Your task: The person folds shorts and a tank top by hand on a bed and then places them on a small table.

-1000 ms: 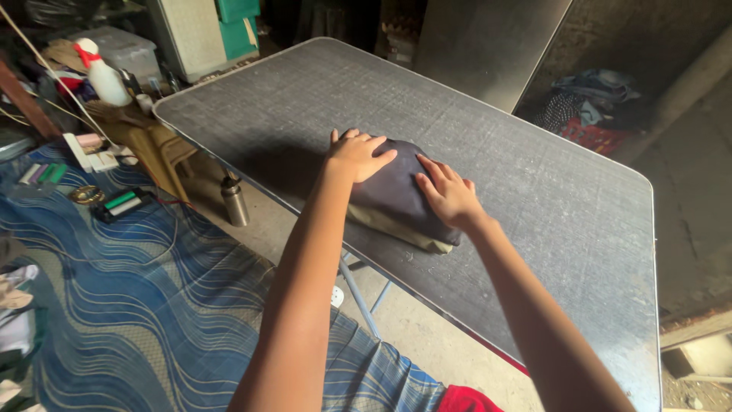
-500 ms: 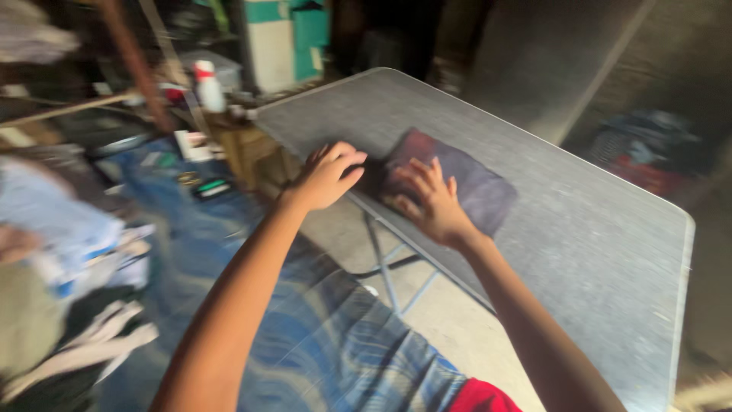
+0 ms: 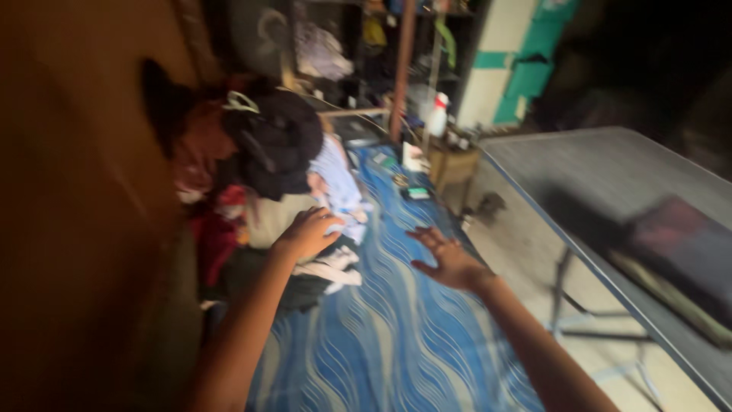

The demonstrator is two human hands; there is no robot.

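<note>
We observe our left hand [image 3: 307, 233] at frame centre, loosely curled and holding nothing, above the clothes pile [image 3: 320, 198]. Our right hand [image 3: 450, 262], fingers spread and empty, hovers over the blue mat [image 3: 396, 343]. The folded dark garment [image 3: 686, 252] lies on the table [image 3: 602, 172], right edge.

A grey folding table [image 3: 610, 172] stood at the right, and on its near part lay a folded dark cloth [image 3: 686, 248] stacked on a paler folded piece [image 3: 671, 294] that showed at the edge. To the left, the floor was covered by a blue mat with pale wavy lines [image 3: 396, 336]. On the mat lay a heap of clothes [image 3: 290, 198], dark, red and light blue, with white pieces at its near side. Farther back on the mat lay a few small objects, too blurred to tell.
</note>
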